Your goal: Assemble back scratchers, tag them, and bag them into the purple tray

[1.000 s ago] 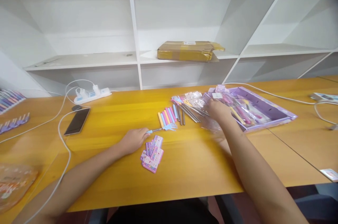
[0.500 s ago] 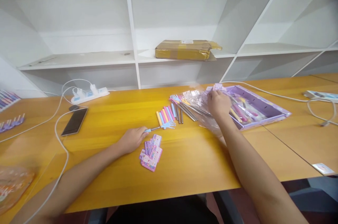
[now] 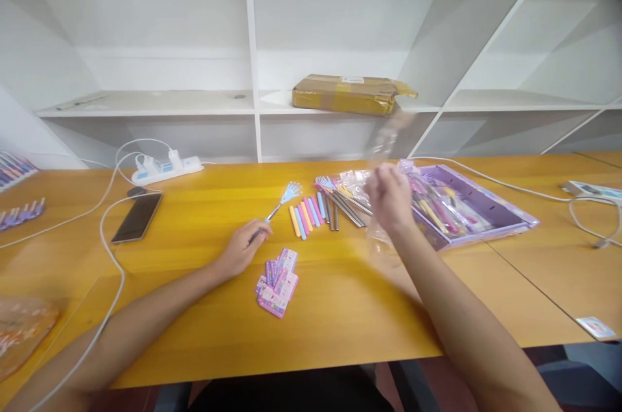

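My left hand is closed on the handle of a back scratcher with a light blue hand-shaped head, tilted up to the right. My right hand, blurred, grips a clear plastic bag that hangs above and below the fist. Several coloured tubes and metal rods lie between the hands, with more hand-shaped heads behind. Pink and purple cards are piled near my left hand. Right of my right hand is a purple box holding wrapped items.
A phone, white power strip and cables lie at the left. Further left are an orange bag and pens. A taped carton rests on the shelf. Another power strip and a small card are at right.
The scratcher in my left hand has swung upward, its head now clear of the tubes. My right hand has shifted slightly left, lifting the clear bag off the box's edge.
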Action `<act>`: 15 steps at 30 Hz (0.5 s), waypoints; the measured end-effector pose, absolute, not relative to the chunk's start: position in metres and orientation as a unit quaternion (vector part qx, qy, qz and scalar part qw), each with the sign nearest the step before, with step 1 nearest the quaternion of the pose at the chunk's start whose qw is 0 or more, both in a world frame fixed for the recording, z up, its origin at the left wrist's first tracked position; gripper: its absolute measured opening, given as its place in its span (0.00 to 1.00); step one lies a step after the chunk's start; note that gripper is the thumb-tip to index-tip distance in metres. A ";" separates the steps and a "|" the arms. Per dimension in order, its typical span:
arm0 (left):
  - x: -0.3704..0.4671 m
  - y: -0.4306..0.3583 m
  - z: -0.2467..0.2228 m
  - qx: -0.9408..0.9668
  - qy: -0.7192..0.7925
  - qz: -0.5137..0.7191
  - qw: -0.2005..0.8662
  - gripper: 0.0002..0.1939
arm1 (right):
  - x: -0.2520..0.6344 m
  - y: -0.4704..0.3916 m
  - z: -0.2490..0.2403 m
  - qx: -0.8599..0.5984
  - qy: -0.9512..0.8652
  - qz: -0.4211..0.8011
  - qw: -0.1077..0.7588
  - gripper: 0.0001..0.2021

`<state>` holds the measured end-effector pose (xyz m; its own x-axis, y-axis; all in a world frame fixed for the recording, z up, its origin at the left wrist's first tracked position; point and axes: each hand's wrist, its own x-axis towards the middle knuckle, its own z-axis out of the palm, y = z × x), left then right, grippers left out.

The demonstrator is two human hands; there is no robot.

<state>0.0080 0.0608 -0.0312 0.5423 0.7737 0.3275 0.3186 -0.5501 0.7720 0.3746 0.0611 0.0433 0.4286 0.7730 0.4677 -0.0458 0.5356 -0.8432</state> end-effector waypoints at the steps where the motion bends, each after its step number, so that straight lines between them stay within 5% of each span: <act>1: 0.010 0.057 -0.027 0.811 0.336 0.332 0.345 0.15 | 0.355 0.057 0.038 -0.394 -0.482 0.314 0.717 0.19; 8: 0.022 0.026 -0.022 0.823 0.278 0.285 0.406 0.17 | 0.258 0.020 0.000 -0.405 -0.568 0.484 0.528 0.18; 15: 0.027 0.025 -0.033 0.770 0.331 0.328 0.436 0.15 | 0.245 0.015 -0.014 -0.371 -0.538 0.516 0.554 0.17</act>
